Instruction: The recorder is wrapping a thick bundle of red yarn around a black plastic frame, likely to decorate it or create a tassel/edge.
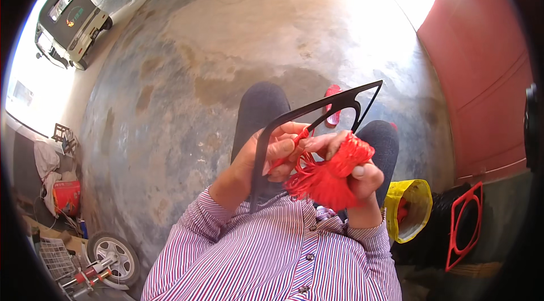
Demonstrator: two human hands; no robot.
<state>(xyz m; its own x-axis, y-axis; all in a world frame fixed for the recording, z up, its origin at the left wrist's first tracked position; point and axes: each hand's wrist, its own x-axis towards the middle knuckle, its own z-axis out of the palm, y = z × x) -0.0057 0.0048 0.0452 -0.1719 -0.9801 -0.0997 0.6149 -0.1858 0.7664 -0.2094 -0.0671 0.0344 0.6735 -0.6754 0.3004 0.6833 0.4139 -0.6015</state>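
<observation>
A flat black frame [341, 98] with a curved inner piece lies tilted over my lap. My left hand [252, 156] reaches through it, thumb and fingers pinched on red cord [300, 135] that wraps part of an inner bar. In my right hand [369, 181] is a thick folded bundle of red cord [340, 170], its loose loops hanging toward my shirt. The right thumb and forefinger meet the wrapped bar close to the left fingertips. Part of the cord between the hands is hidden by the fingers.
Beside my right knee stands a yellow bag [391, 202] with red material inside. A red frame [480, 210] rests against dark items farther right. A red object [332, 92] lies on the floor ahead. A wheel [129, 255] and a three-wheeled vehicle [71, 20] are at left.
</observation>
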